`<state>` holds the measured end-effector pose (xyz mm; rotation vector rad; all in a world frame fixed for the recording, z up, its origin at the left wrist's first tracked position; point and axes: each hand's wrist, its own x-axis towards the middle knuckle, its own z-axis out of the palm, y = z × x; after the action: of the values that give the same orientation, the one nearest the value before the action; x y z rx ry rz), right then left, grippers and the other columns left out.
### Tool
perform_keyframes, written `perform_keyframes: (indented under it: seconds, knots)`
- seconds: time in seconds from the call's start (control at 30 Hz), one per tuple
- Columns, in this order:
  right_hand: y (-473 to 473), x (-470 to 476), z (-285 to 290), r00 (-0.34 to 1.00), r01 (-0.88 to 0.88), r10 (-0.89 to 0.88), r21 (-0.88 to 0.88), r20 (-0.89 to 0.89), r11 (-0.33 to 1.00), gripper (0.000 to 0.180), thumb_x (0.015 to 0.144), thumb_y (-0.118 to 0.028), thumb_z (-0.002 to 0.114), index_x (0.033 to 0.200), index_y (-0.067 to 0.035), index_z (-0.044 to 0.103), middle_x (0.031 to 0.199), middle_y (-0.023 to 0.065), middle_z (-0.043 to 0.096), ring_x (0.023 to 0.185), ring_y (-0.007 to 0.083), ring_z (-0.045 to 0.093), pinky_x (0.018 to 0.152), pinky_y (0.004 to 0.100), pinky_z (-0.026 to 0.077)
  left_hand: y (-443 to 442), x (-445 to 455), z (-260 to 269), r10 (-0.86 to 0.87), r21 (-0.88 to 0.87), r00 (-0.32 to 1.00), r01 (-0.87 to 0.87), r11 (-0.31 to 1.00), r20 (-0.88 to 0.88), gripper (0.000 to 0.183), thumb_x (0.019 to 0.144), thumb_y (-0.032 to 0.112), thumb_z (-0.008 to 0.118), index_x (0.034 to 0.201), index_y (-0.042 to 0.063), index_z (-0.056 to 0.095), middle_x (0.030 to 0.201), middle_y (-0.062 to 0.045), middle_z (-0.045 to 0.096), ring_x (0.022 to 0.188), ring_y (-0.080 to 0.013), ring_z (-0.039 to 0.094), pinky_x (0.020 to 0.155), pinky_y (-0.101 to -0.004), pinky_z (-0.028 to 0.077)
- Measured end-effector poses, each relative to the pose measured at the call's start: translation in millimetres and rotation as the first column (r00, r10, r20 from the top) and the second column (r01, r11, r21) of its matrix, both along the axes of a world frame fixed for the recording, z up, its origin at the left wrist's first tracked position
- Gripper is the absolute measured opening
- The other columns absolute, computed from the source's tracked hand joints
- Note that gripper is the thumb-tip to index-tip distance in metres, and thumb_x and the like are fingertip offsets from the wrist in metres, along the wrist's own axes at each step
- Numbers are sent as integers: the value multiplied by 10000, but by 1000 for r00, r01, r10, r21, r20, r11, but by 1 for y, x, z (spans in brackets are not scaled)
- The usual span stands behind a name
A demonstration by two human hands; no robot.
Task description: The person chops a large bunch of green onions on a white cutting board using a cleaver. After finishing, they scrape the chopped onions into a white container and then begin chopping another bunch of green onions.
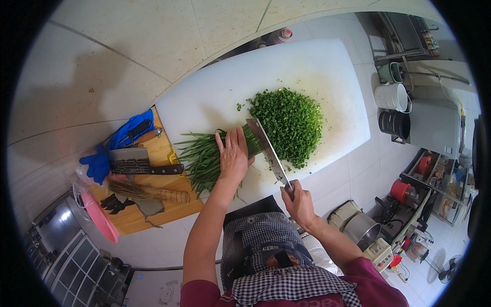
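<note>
On a large white cutting board [215, 84] lies a bundle of long green chives or scallion leaves [199, 157]. My left hand [234, 153] presses on the bundle near its cut end, fingers spread over it. My right hand [299, 201] grips the dark handle of a kitchen knife [268, 149], whose broad blade stands beside the bundle's cut end, with green bits stuck to it. Right of the blade is a heap of finely chopped greens [291, 126], with small pieces scattered around it.
Left of the board, a wooden surface [172, 218] holds a cleaver [130, 161], a bundled-straw brush [149, 192], blue gloves [96, 163] and a grey cloth [149, 211]. A pink plastic lid or tray [99, 218] leans at its edge. Buckets [391, 98] and a steel pot [361, 230] stand beyond, right.
</note>
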<state>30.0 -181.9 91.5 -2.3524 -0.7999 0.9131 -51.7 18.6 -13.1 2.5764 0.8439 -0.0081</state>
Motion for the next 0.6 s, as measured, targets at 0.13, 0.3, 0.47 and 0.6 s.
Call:
perform_keyframes:
  seconds: [0.13,0.3,0.47,0.6]
  knots:
    - [1,-5,-1,999,-26,26,-11,20,1000,245,931,-195,639,935,8,503,626,204,615,557,415,630,517,477,508,0,1,3,28,-22,1000,-29,999,-11,1080,661,315,849,1447,-118,248,1383,-240,384,1347,-400,338,1155,-653,131]
    - [2,-4,-5,998,-50,51,-43,36,998,247,932,-190,635,909,8,487,620,217,613,560,426,624,524,498,507,0,1,0,42,-33,999,-43,999,-27,1078,653,298,858,1442,-117,253,1391,-251,358,1351,-400,322,1159,-638,137]
    - [11,3,-16,999,-46,47,-22,26,999,259,933,-193,630,893,17,484,614,234,609,548,436,612,511,508,500,2,1,-6,13,5,1000,-13,1000,-12,1051,637,289,874,1416,-121,300,1360,-246,373,1326,-393,346,1153,-629,177]
    - [44,12,-57,992,-103,98,58,85,993,235,914,-132,652,899,38,490,648,232,627,579,424,636,501,464,499,2,2,-6,24,-7,999,-24,1000,47,1027,629,252,882,1402,-119,318,1344,-237,381,1305,-393,365,1146,-627,202]
